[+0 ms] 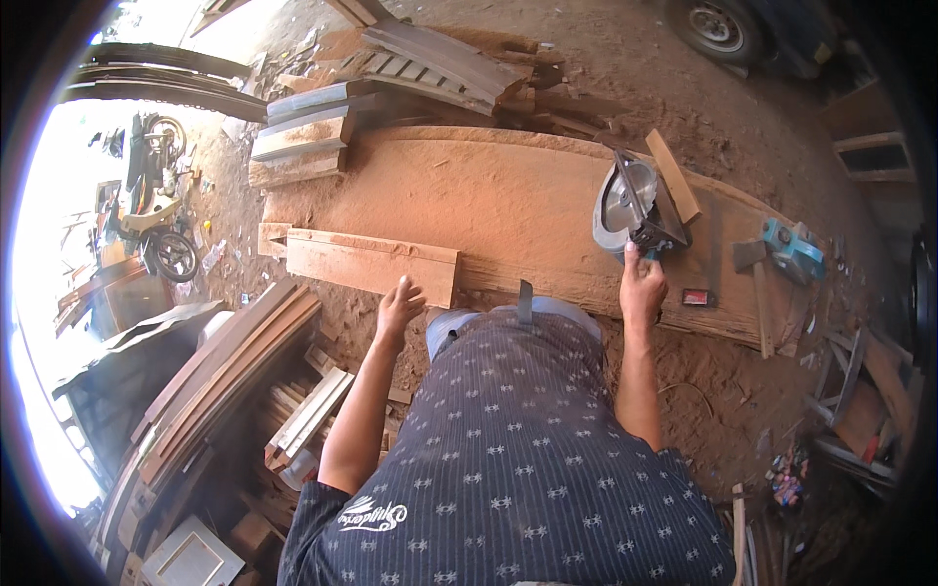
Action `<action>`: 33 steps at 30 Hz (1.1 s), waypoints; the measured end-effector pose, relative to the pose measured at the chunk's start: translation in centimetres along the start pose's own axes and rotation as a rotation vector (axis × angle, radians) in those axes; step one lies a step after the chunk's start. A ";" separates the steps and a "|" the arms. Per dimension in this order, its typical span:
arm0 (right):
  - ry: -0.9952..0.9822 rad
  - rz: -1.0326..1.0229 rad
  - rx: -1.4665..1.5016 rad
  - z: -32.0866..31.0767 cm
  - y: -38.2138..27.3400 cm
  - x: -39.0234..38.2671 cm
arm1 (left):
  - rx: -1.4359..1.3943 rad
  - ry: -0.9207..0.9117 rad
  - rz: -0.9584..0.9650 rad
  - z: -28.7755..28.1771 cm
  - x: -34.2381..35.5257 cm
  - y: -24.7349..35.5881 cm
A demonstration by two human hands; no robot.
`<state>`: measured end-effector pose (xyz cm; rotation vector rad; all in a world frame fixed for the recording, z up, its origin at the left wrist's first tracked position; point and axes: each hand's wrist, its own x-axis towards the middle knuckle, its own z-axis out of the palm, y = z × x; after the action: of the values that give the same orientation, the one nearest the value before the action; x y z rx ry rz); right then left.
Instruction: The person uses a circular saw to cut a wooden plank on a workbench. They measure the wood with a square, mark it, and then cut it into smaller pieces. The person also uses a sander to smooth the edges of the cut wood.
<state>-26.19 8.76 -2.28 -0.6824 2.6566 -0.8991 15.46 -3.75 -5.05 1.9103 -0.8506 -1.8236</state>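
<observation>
My right hand is closed on the handle of a circular saw with a grey guard, at the right of the dusty workbench. My left hand hovers by the near long side of a wooden board at the bench's front edge, fingers loosely bent and apart, apparently empty. A short plank lies beside the saw. A small red-and-black box sits right of my right hand. Farther right are a teal power tool and an upright-looking narrow wood strip.
Stacked timber sits at the bench's back left, more planks behind. Long boards lean at lower left. A motorbike stands left; a vehicle's wheel is top right. Wood scraps lie right; dirt floor surrounds the bench.
</observation>
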 end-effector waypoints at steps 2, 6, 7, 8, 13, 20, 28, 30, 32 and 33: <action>0.054 -0.154 -0.103 -0.1 -0.1 0.2 | 0.017 0.134 -0.006 -3.7 -0.3 -2.7; -0.071 0.080 0.092 0.9 0.8 0.3 | 0.025 0.236 -0.109 -6.3 -1.2 -5.9; -0.096 0.262 0.314 1.4 0.9 0.1 | 0.071 0.230 -0.098 -7.2 -1.4 -6.4; -0.117 0.445 0.524 1.7 0.8 -0.1 | 0.112 0.217 -0.097 -7.7 -1.8 -7.2; -0.048 0.767 1.074 3.5 1.5 -0.1 | 0.130 0.178 -0.119 -7.3 -3.2 -9.2; -0.413 -0.394 -0.190 2.9 4.5 -1.1 | 0.050 0.177 -0.166 -10.3 -4.0 -13.9; -0.759 -1.110 -1.663 12.1 24.0 11.8 | 0.069 0.189 -0.132 -12.0 -4.0 -14.1; -0.718 -1.179 -1.619 11.1 16.5 11.1 | -0.052 0.275 -0.113 -11.8 -6.4 -13.6; -0.807 -1.033 -1.540 8.7 7.3 11.1 | -0.050 0.304 -0.071 -12.0 -6.4 -14.1; -0.875 -0.894 -1.505 7.0 1.2 10.7 | -0.035 0.293 -0.072 -12.1 -6.8 -14.8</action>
<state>-33.14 0.67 -9.37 -1.9407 1.6455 1.2945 30.01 10.04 -8.15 2.1408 -0.6550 -1.5316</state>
